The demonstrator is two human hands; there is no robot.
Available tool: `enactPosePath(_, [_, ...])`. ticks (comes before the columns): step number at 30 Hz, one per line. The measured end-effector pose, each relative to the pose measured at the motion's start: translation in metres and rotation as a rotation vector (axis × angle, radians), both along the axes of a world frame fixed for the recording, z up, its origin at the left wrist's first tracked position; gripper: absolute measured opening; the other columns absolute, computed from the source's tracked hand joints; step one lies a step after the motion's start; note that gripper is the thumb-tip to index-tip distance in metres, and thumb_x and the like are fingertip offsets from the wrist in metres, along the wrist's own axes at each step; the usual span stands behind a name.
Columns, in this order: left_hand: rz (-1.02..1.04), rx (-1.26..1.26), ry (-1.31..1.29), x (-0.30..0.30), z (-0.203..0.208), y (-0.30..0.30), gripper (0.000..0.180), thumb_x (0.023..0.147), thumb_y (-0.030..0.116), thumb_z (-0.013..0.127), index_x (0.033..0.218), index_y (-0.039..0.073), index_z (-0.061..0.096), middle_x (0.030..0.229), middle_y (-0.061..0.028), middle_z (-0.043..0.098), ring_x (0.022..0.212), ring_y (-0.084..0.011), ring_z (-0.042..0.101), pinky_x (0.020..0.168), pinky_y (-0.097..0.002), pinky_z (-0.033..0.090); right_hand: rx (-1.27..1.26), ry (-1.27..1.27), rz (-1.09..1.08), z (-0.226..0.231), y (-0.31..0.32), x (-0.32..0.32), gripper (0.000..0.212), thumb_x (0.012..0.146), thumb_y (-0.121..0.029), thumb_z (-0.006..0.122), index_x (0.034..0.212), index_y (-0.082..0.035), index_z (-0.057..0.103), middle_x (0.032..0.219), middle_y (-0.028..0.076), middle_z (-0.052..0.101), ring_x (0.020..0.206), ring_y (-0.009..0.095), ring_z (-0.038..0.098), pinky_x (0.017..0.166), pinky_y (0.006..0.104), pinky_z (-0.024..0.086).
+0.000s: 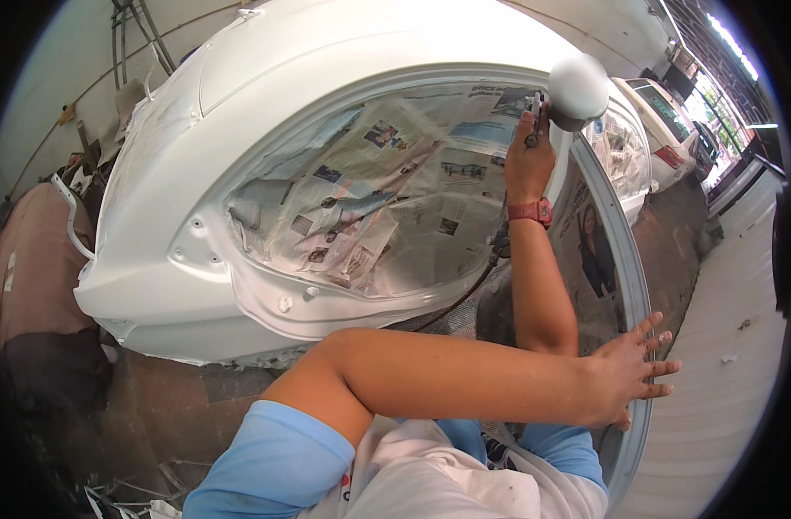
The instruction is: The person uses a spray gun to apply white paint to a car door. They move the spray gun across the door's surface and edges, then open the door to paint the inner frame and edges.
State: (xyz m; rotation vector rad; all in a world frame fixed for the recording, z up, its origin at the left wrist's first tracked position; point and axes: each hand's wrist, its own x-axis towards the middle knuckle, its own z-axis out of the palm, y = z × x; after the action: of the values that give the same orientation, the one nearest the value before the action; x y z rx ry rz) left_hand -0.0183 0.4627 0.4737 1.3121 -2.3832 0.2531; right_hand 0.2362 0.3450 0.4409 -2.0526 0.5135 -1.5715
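Observation:
My right hand (530, 160), with a red watch on its wrist, is wrapped around a spray gun (577, 91) topped by a white rounded cup. A dark hose (465, 297) trails down from near that wrist toward the car's sill. Beyond the hand is a white car body (170, 173) whose door opening is masked with newspaper (395, 190). My left arm crosses in front of me to the right. At its end my left hand (625, 368) is open, fingers spread, at the pale edge of an open car door (633, 259); it seems to rest there.
A pale ribbed panel (716, 363) runs along the right side. Another white vehicle (664, 125) is parked behind at the upper right. Left of the car stands a bulky brown-and-black covered object (45, 285). Thin metal frames (153, 484) lie on the floor at lower left.

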Motion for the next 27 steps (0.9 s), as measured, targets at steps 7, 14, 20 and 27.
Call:
enactPosePath(7, [-0.029,-0.047,-0.018,0.004,-0.006,-0.001,0.081,0.105,0.075,0.041,0.173,0.035,0.024,0.182,0.0051,0.015,0.169,-0.0307,0.007,0.133,-0.0663,-0.009,0.301,-0.006,0.537,-0.018,0.043,-0.016,0.051,0.114,-0.032,0.057,0.156,-0.002,0.057,0.089,0.012,0.076,0.075,0.013,0.065,0.071,0.0336,0.055])
enactPosePath(14, [-0.033,-0.033,-0.033,0.005,-0.003,0.001,0.080,0.106,0.072,0.041,0.173,0.030,0.026,0.183,0.0037,0.015,0.169,-0.0307,0.008,0.133,-0.0669,-0.008,0.139,0.032,0.164,-0.006,0.020,0.011,0.059,0.112,-0.042,0.056,0.153,-0.001,0.058,0.103,0.025,0.078,0.088,0.035,0.073,0.084,0.0430,0.058])
enactPosePath(20, [-0.104,0.171,0.008,0.008,0.011,-0.002,0.080,0.109,0.071,0.030,0.173,0.022,0.027,0.183,0.0006,0.016,0.169,-0.0314,0.006,0.132,-0.0684,-0.010,0.046,0.106,-0.205,0.009,-0.052,0.043,0.067,0.109,-0.056,0.052,0.145,-0.001,0.063,0.114,0.033,0.074,0.106,0.050,0.072,0.090,0.0575,0.058])
enactPosePath(27, [-0.118,0.318,-0.034,0.011,0.023,-0.008,0.077,0.112,0.068,0.024,0.173,0.022,0.026,0.183,0.0002,0.015,0.169,-0.0277,0.006,0.132,-0.0673,-0.009,0.149,0.132,-0.342,0.007,-0.101,0.063,0.071,0.106,-0.062,0.052,0.149,-0.005,0.057,0.106,0.029,0.073,0.100,0.051,0.073,0.088,0.0593,0.058])
